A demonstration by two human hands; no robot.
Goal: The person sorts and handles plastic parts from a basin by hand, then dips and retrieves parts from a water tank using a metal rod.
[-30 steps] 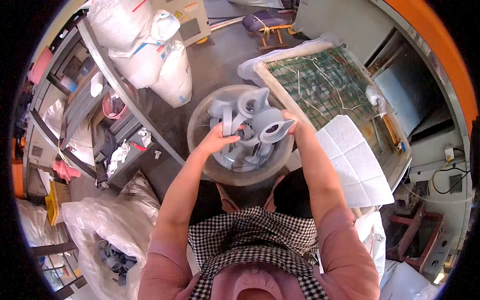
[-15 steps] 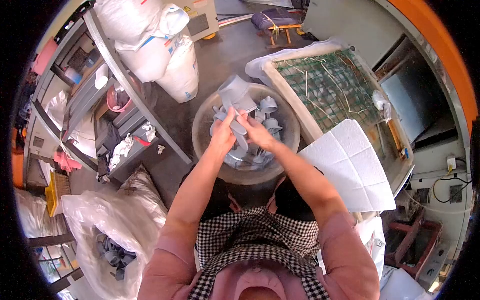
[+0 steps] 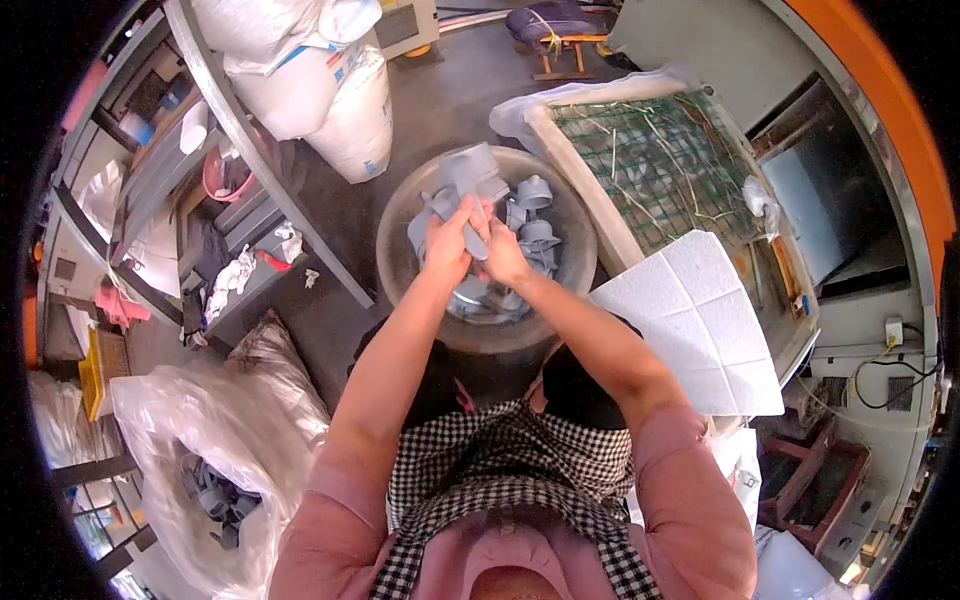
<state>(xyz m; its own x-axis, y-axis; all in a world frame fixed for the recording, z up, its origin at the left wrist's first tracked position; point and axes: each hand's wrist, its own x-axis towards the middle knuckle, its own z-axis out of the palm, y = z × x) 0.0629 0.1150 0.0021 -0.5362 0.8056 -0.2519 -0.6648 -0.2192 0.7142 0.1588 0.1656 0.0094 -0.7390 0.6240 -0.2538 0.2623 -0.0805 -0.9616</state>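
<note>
A grey part (image 3: pixel 470 170) is held in two hands above a round tub (image 3: pixel 391 252)

At far left, more grey pieces (image 3: pixel 222 500) are contained in a clear plastic bag (image 3: pixel 170 400); farther along, white sacks (image 3: pixel 345 115) are piled up. The part is clasped by the left hand (image 3: pixel 446 240) and, close against it, by the right hand (image 3: pixel 502 255), the two set together at its near end (the exact placing of the fingers cannot be made out). Loose pieces (image 3: pixel 536 192) are held in the tub, just right of the part. Beyond the tub, green netting (image 3: pixel 650 150) is enclosed by a shallow tray (image 3: pixel 585 187), whose near edge is overlapped by a white sheet (image 3: pixel 700 320)
</note>
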